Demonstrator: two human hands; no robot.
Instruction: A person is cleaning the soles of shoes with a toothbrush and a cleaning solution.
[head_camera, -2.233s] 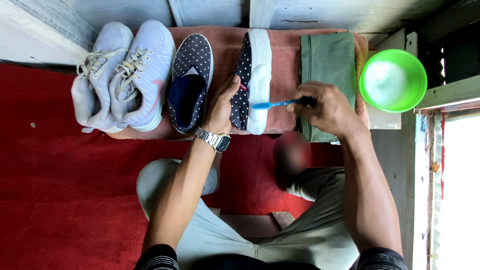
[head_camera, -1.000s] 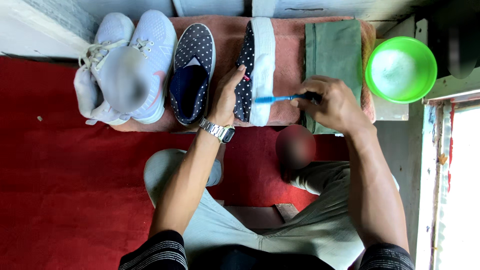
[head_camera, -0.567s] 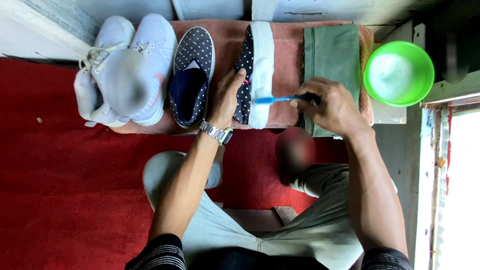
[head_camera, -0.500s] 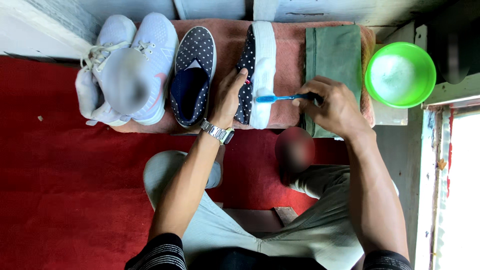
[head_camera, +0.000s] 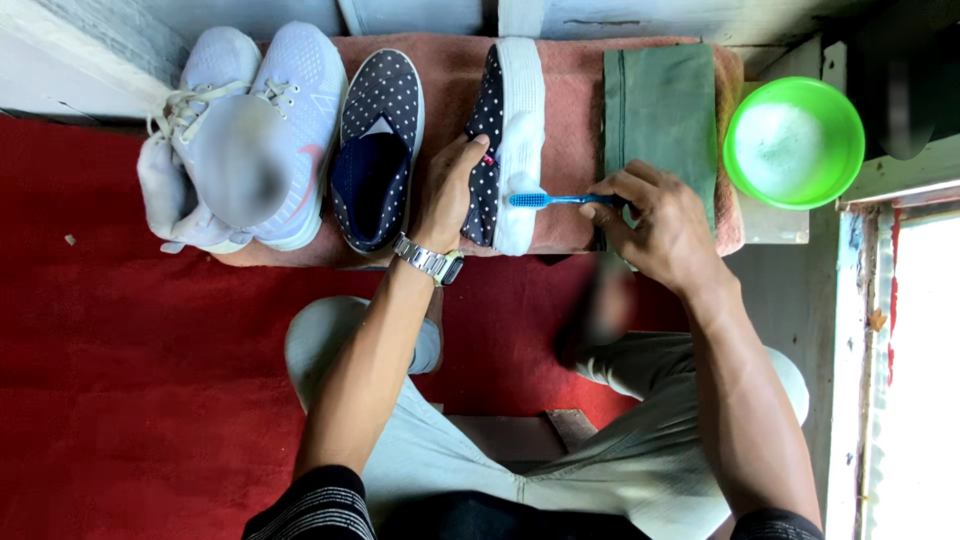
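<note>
Shoe (head_camera: 505, 140) tipped on its side on the bench (head_camera: 570, 120), pinned by the left hand (head_camera: 450, 190); right hand (head_camera: 655, 220) pinches a toothbrush (head_camera: 550, 200) against its white sole. Loose pinning could let the shoe roll; a stray elbow might upset the green bowl (head_camera: 795, 140).

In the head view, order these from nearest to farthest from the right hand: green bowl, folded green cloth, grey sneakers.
From the right hand:
1. Folded green cloth, directly beneath and just beyond it.
2. Green bowl, off to its right.
3. Grey sneakers, far left, past both dotted shoes.
</note>
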